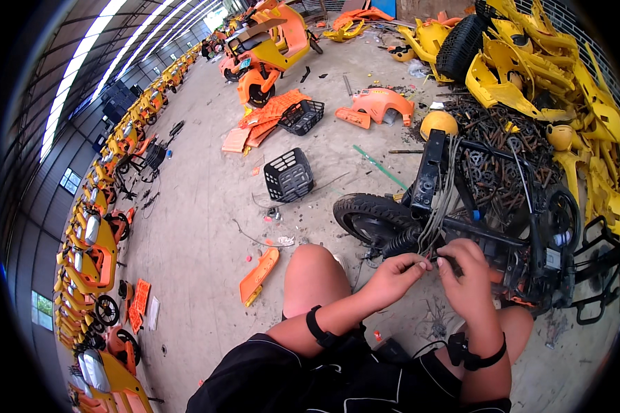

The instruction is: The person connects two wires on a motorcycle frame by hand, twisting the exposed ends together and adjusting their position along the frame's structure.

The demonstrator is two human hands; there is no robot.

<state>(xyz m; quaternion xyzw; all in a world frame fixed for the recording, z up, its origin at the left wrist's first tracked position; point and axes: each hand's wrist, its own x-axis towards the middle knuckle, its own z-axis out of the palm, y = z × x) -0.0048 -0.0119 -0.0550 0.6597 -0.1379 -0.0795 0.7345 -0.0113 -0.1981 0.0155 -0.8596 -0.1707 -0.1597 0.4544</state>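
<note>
My left hand (397,277) and my right hand (467,277) meet close together over the stripped scooter frame (489,227). The fingertips of both are pinched on thin wires at the lower end of a grey wire bundle (442,196). That bundle hangs down from the top of the black frame, which lies on its side in front of me. Exactly which strand each hand grips is too small to make out. Left of my hands is the frame's black-tyred wheel (370,219), with a black coil spring (401,243) beside it.
Behind the frame lies a heap of rusty metal parts (489,131), with yellow body panels (530,69) piled at right. Black plastic baskets (289,175) and orange panels (258,275) are scattered on the concrete floor. Yellow-orange scooters (93,255) line the left wall; others (269,51) stand farther back.
</note>
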